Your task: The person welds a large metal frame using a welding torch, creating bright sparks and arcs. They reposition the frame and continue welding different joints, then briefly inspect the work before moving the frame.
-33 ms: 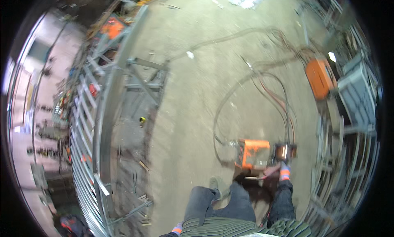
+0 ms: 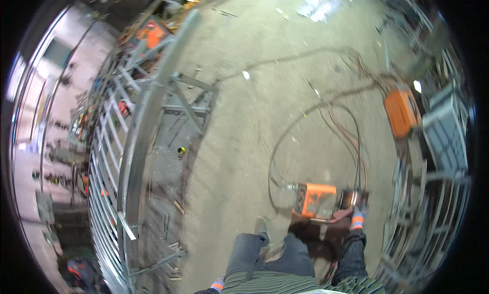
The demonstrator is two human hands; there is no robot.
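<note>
My right hand (image 2: 358, 216), in a grey glove with an orange cuff band, reaches down to a dark cylindrical spool with a coppery sheen (image 2: 351, 198). The hand touches or nearly touches it; blur hides its fingers. Left of the spool stands an orange-and-grey boxy machine (image 2: 320, 192) with a cable at its side. A reddish cable or strap (image 2: 340, 214) lies between machine and glove. Only the cuff and edge of my left hand (image 2: 218, 284) show at the lower edge, beside my thigh, its fingers out of sight.
Hoses and cables (image 2: 272, 156) loop over the concrete floor toward a second orange machine (image 2: 402, 110). A grey crate (image 2: 446, 133) and metal frames (image 2: 433, 217) line the right. A long steel railing frame (image 2: 137, 156) runs along the left, with a yellow tape measure (image 2: 181, 151) nearby.
The view has tilted, so the floor, machines and railing sit lower and slightly farther right in the picture. My right hand stays at the spool; my left stays low by my thigh.
</note>
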